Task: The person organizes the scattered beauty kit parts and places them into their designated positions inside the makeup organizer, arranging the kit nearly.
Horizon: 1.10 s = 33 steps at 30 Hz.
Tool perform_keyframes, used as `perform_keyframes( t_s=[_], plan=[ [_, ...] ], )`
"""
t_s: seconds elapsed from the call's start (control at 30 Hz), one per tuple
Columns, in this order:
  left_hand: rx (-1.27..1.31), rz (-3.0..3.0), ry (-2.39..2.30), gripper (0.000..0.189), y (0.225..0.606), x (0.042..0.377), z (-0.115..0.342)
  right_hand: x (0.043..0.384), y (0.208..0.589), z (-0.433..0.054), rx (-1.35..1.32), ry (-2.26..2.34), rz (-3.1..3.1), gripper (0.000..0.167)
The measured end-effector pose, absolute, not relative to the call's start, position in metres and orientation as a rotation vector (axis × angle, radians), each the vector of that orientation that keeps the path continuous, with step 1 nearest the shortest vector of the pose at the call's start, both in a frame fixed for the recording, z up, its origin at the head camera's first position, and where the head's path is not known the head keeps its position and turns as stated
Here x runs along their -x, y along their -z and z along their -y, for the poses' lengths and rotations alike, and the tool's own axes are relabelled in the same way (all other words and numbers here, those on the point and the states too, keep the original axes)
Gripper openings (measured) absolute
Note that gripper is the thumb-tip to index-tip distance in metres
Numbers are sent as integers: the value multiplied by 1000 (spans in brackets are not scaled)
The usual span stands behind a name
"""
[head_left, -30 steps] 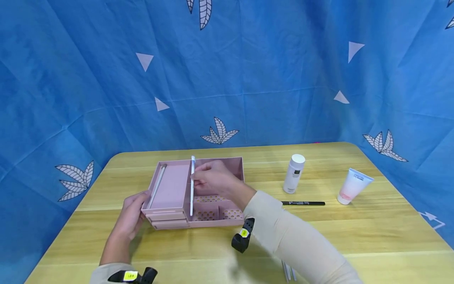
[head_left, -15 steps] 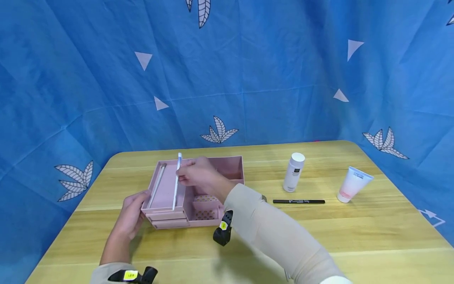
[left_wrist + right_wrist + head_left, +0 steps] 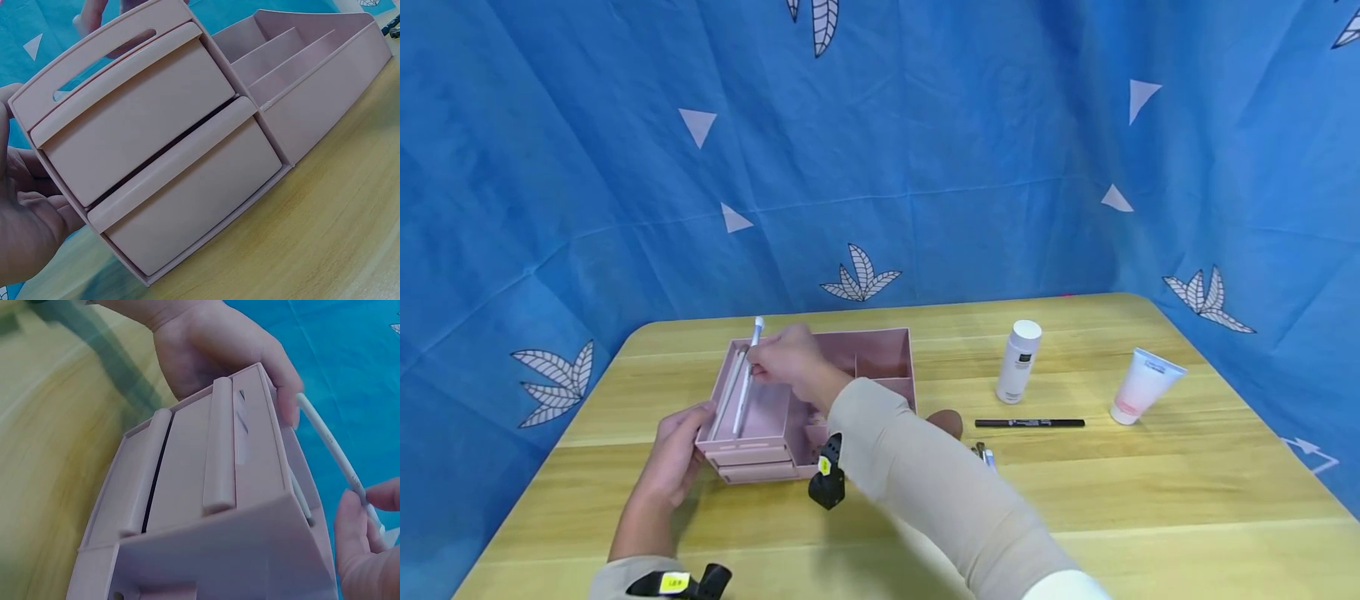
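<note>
A pink desktop organizer stands on the table, with two stacked drawers below a shallow top tray at its left end and open compartments at its right. My left hand grips the organizer's left front corner. Over the tray, my right hand pinches a slim white makeup brush between thumb and fingers, tilted with its lower end low over the tray. In the right wrist view the brush rises above the tray's edge. Another makeup brush lies along the tray's left side.
A white bottle and a pinkish-white tube stand at the right. Between them and the organizer lies a black pen. The right sleeve partly covers a brown rounded object and several slim brushes.
My right hand has carried the white makeup brush leftward, from the organizer's middle to over the top tray beside the other brush. My left hand has stayed at the corner.
</note>
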<state>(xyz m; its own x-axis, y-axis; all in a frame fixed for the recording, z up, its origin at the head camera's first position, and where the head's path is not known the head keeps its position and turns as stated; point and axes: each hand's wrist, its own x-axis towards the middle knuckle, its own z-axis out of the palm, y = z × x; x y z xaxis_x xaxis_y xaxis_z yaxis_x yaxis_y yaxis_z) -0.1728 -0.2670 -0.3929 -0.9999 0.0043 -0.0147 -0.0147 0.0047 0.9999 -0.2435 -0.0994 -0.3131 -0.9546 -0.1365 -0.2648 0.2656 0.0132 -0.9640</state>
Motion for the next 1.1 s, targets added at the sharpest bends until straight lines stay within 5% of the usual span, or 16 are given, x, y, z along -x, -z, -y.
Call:
perform_keyframes(
  t_s=[1.1],
  plan=[
    [22, -2221, -2187, 31, 389, 174, 266, 240, 310, 133, -293, 1470, -2569, 17]
  ],
)
